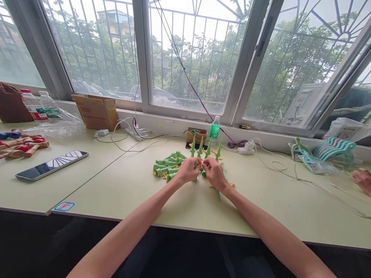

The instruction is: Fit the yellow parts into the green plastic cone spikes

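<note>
Over the table, my left hand [188, 170] is closed in a pinch around a green plastic piece, mostly hidden by the fingers. My right hand [215, 174] meets it fingertip to fingertip, also pinched; what lies between its fingers is too small to make out. Just behind both hands stand several pointed green plastic spikes [208, 148] with small yellow parts at their sides. To the left of my left hand lies a pile of ribbed green tubes [162, 170] with yellow bits among them. More green and yellow pieces lie beneath the hands, partly covered.
A phone [52, 165] and red wooden pieces [37, 144] lie at left. Along the window stand a cardboard box [97, 112], a green-labelled bottle [215, 128] and power strips with cables [136, 133]. At right are teal hangers [334, 152] and another person's hand [363, 180].
</note>
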### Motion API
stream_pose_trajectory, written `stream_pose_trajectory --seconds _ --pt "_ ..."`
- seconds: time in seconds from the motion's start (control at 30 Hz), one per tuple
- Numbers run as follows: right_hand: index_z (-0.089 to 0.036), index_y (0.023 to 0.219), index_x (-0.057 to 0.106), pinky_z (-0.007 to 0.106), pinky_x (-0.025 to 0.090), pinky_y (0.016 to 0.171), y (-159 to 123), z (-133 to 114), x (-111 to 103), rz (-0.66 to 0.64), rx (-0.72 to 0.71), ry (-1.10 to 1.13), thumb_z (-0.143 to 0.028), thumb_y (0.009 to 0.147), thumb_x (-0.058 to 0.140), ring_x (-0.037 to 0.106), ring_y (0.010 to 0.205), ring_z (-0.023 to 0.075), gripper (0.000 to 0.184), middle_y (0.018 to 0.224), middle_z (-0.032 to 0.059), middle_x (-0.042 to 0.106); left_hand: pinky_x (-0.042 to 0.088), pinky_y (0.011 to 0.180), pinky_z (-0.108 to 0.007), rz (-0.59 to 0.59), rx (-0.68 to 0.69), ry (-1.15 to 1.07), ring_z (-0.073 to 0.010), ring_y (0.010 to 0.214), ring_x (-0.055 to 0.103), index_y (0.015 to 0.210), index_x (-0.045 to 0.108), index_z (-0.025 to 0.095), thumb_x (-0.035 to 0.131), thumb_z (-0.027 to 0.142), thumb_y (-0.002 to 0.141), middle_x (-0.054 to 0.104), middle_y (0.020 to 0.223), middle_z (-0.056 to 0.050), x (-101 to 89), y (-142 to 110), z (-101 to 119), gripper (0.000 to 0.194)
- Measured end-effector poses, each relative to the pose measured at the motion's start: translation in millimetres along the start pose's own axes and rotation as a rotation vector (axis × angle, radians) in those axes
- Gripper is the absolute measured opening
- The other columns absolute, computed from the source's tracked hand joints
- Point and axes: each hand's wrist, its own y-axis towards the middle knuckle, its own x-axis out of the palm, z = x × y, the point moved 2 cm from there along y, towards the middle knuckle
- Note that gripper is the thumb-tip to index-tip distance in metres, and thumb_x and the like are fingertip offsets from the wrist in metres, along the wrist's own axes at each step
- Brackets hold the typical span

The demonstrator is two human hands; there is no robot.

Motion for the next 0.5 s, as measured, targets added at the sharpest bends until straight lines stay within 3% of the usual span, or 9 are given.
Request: stream_pose_trajectory --seconds 0.5 --pt "-0.019 0.089 0.052 0.030 0.046 0.071 1.1 -3.7 -3.0 0.049 0.027 0.074 -0.028 0.093 0.044 0.057 0.076 0.0175 0.013 0.086 0.0058 0.060 0.038 0.058 -0.022 -0.016 0.008 -0.027 -0.0116 0.062 0.054 0.081 0.064 0.019 0.060 0.026 0.074 0.063 0.075 0.001 -1.2 -1.2 2.4 0.011"
